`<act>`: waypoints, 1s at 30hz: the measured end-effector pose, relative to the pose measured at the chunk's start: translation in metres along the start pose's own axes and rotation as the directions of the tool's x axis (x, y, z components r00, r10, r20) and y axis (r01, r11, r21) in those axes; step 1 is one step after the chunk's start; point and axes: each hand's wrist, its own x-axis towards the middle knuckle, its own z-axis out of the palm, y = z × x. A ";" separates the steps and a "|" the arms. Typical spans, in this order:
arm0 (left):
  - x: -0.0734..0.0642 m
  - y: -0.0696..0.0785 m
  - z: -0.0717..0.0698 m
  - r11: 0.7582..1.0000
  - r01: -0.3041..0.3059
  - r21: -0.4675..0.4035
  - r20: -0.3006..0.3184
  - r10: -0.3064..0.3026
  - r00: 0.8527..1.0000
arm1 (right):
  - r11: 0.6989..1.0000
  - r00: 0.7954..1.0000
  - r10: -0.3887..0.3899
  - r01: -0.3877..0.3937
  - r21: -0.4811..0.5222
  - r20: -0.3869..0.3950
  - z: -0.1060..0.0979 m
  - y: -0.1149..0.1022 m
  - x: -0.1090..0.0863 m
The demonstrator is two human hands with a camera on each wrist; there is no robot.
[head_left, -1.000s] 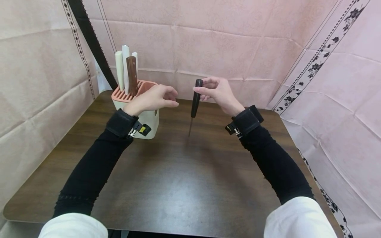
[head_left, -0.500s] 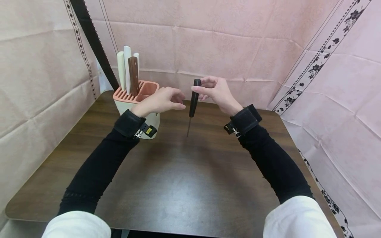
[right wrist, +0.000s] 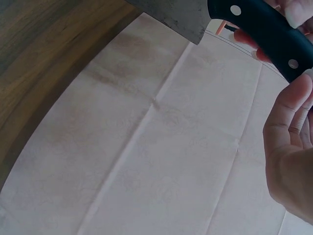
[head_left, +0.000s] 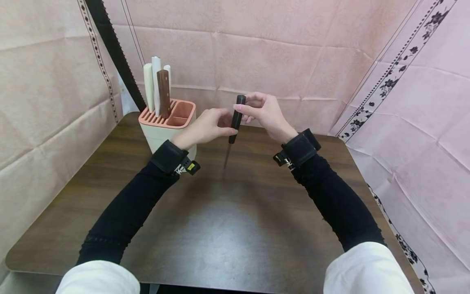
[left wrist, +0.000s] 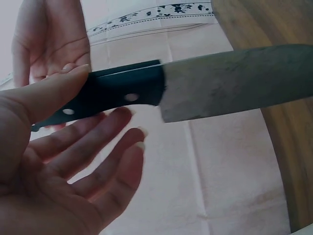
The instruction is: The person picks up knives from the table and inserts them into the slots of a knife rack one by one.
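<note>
A kitchen knife [head_left: 236, 119] with a black riveted handle is held point down over the table, its blade [left wrist: 234, 83] wide and grey in the left wrist view. My right hand [head_left: 271, 115] pinches the butt end of the handle between thumb and fingers. Lower on the same handle, my left hand [head_left: 206, 127] has its thumb on one side and fingertips on the other, near the blade; its other fingers spread loosely below. A pale knife block [head_left: 156, 136] with a coral slotted top stands behind my left hand, which partly hides it.
In the block's slots stand a brown wooden handle [head_left: 163, 92] and several white or cream handles [head_left: 148, 83]. The brown wooden table [head_left: 227, 228] has cloth-covered walls [head_left: 275, 53] behind it and at both sides.
My left hand has moved right, away from the block, and now takes hold of the knife handle too. The knife and my right hand have shifted slightly left, the knife tilting a little more.
</note>
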 end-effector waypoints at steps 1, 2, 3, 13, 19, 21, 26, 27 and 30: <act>0.000 0.000 0.001 1.000 0.000 -0.006 -0.006 0.000 1.000 | 1.000 1.000 -0.004 0.004 0.006 -0.001 0.000 0.000 0.000; 0.000 -0.001 0.002 1.000 0.001 -0.007 -0.013 -0.001 1.000 | 1.000 1.000 -0.008 0.008 0.014 -0.004 0.000 0.001 0.000; 0.000 -0.001 0.002 1.000 -0.003 -0.012 -0.023 0.002 1.000 | 1.000 1.000 -0.012 0.012 0.021 -0.006 0.000 0.001 -0.001; -0.001 -0.003 -0.003 0.998 -0.055 -0.030 -0.151 0.050 0.987 | 0.997 0.995 -0.071 0.073 0.029 -0.069 0.000 0.001 -0.004; -0.007 -0.002 -0.023 0.996 -0.065 -0.061 -0.226 0.049 0.973 | 0.998 0.997 -0.040 0.043 0.036 -0.068 -0.008 0.010 -0.010; -0.008 0.000 -0.031 0.995 -0.065 -0.073 -0.250 0.045 0.967 | 0.999 0.997 -0.013 0.016 0.050 -0.071 -0.012 0.015 -0.012; -0.012 0.005 -0.051 0.995 -0.015 -0.103 -0.293 -0.016 0.956 | 0.998 0.995 0.019 -0.014 0.056 -0.096 -0.023 0.026 -0.015; -0.013 0.006 -0.055 0.994 -0.004 -0.110 -0.299 -0.029 0.954 | 0.998 0.995 0.023 -0.017 0.058 -0.102 -0.025 0.027 -0.015; -0.017 0.009 -0.065 0.990 0.021 -0.138 -0.315 -0.064 0.947 | 0.997 0.994 0.041 -0.035 0.066 -0.106 -0.028 0.031 -0.017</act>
